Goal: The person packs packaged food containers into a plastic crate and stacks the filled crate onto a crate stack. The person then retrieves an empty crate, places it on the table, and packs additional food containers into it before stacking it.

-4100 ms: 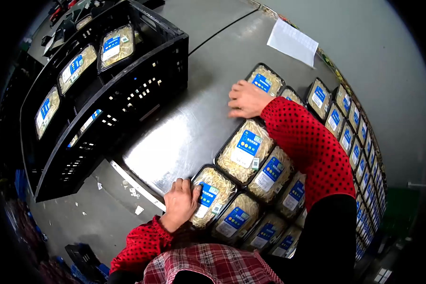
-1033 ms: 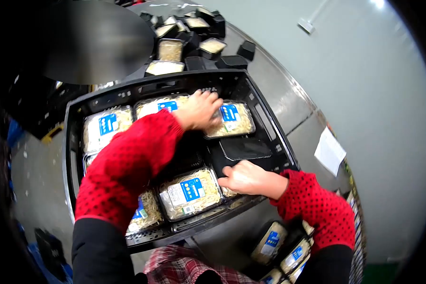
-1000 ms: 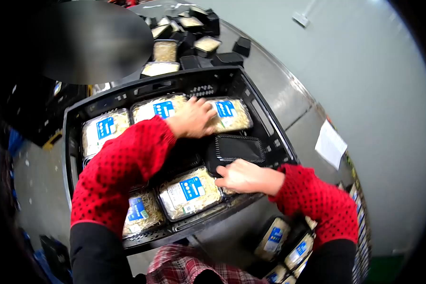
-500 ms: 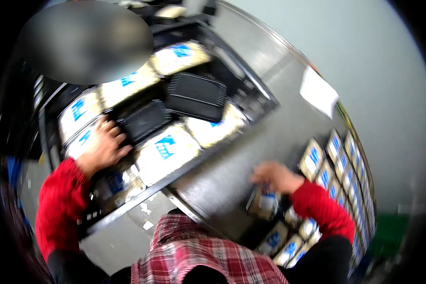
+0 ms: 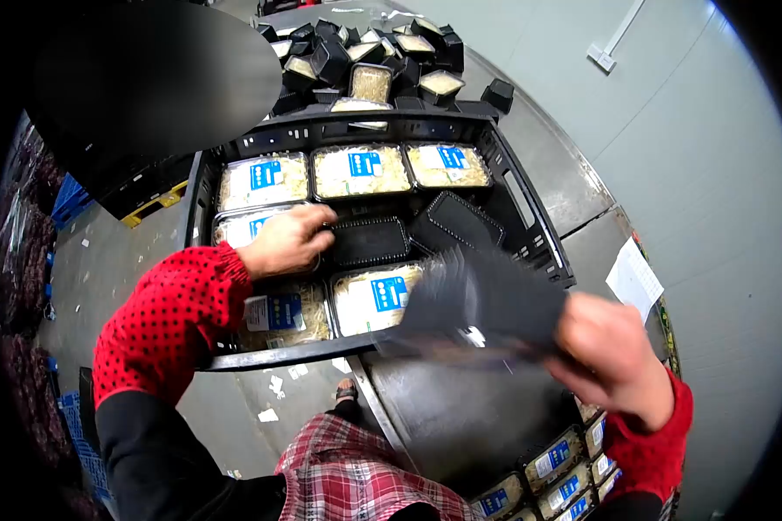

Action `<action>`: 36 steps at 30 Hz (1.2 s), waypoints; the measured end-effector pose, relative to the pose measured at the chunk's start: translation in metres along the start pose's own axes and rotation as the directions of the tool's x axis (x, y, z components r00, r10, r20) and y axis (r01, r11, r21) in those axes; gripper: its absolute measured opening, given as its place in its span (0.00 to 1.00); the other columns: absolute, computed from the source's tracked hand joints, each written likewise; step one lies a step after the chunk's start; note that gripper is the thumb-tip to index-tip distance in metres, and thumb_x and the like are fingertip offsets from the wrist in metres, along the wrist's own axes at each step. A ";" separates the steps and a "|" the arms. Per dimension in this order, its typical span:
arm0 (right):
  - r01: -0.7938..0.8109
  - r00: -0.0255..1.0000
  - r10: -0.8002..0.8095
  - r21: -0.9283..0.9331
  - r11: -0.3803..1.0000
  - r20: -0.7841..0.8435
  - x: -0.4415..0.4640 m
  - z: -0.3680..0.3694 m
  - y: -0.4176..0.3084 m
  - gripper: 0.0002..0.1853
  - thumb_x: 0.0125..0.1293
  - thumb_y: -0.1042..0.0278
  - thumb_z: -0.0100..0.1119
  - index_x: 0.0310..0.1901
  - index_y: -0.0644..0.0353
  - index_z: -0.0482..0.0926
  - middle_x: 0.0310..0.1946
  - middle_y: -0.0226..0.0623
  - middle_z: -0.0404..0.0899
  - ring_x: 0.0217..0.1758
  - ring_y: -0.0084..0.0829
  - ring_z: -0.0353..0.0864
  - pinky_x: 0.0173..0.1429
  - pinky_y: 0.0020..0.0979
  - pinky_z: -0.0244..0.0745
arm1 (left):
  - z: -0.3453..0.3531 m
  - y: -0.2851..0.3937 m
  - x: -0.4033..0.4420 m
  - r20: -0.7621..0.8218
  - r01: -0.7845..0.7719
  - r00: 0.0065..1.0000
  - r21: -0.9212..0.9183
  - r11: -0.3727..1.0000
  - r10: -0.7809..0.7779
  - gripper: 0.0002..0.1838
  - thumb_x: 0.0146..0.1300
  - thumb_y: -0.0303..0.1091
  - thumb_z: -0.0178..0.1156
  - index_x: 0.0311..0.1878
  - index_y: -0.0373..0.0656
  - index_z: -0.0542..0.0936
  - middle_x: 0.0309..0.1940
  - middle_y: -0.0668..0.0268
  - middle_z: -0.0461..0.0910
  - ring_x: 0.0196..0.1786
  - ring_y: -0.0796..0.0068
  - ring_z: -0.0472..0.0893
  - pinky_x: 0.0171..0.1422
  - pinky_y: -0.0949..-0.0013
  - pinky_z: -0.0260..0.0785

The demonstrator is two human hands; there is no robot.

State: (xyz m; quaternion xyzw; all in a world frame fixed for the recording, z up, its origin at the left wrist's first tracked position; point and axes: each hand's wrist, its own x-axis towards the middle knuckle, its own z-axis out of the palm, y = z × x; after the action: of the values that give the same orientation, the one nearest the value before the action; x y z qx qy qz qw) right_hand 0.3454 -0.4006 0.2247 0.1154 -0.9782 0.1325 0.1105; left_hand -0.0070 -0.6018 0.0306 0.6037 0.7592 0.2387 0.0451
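My right fingers (image 5: pixel 575 332) pinch a blurred pack (image 5: pixel 487 304), lying left of them above the crate (image 5: pixel 287 355), long axis seemingly sideways; my left fingers (image 5: pixel 314 215), parted, have an upturned tray (image 5: pixel 371 241) just rightward.

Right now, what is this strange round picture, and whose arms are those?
The arms belong to a person wearing a camera on their head; it looks down at their hands. The right hand holds a dark tray, blurred in the picture. The left hand is over a black crate, close to a labelled pack. In the crate are more packs and bottom-up black trays. A metal table shows in front; a jumbled heap of packs lies behind.
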 end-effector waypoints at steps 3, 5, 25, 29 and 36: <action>0.188 0.971 -0.221 -0.272 0.944 -0.093 0.072 0.057 0.018 0.06 0.51 0.72 0.58 0.26 0.56 0.69 0.24 0.34 0.64 0.27 0.32 0.73 0.25 0.33 0.71 | -0.019 -0.019 -0.002 -0.445 0.209 0.829 -0.315 0.926 -0.338 0.20 0.71 0.42 0.52 0.59 0.38 0.74 0.49 0.49 0.81 0.51 0.54 0.81 0.56 0.62 0.72; 0.309 0.944 -0.330 -0.347 0.886 -0.002 0.106 0.119 0.048 0.04 0.51 0.71 0.56 0.27 0.55 0.70 0.27 0.34 0.69 0.30 0.31 0.76 0.30 0.33 0.75 | -0.040 -0.004 -0.003 -0.418 0.188 0.836 -0.391 0.901 -0.356 0.24 0.71 0.46 0.52 0.62 0.39 0.72 0.54 0.49 0.79 0.57 0.54 0.79 0.60 0.62 0.70; -0.362 0.890 0.373 -0.089 0.928 0.263 0.060 0.177 0.224 0.60 0.36 0.58 0.82 0.74 0.44 0.54 0.65 0.60 0.58 0.68 0.60 0.61 0.70 0.49 0.62 | -0.024 0.003 -0.037 0.323 -0.046 0.924 0.628 0.777 -0.206 0.59 0.42 0.60 0.73 0.72 0.37 0.58 0.70 0.44 0.59 0.70 0.40 0.61 0.63 0.42 0.64; -0.330 0.897 0.357 -0.142 0.933 0.260 0.061 0.187 0.224 0.60 0.37 0.59 0.82 0.73 0.43 0.54 0.65 0.59 0.59 0.69 0.59 0.60 0.72 0.47 0.60 | -0.026 0.003 -0.046 0.394 -0.195 0.896 0.764 0.616 -0.205 0.44 0.55 0.40 0.63 0.72 0.30 0.56 0.69 0.35 0.58 0.61 0.33 0.70 0.51 0.43 0.73; -0.429 0.865 0.447 -0.123 0.895 0.229 0.063 0.150 0.197 0.51 0.34 0.64 0.82 0.66 0.49 0.66 0.55 0.48 0.67 0.62 0.52 0.66 0.66 0.43 0.66 | -0.122 -0.004 -0.005 0.373 0.057 0.918 0.214 0.975 -0.135 0.18 0.64 0.34 0.62 0.53 0.33 0.80 0.42 0.50 0.84 0.44 0.64 0.84 0.46 0.63 0.77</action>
State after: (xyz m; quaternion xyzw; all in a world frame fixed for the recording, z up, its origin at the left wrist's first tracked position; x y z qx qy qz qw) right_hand 0.2077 -0.2712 0.0536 -0.0977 -0.9887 0.1049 -0.0433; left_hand -0.0531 -0.6443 0.1351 0.6023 0.7843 0.0361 0.1446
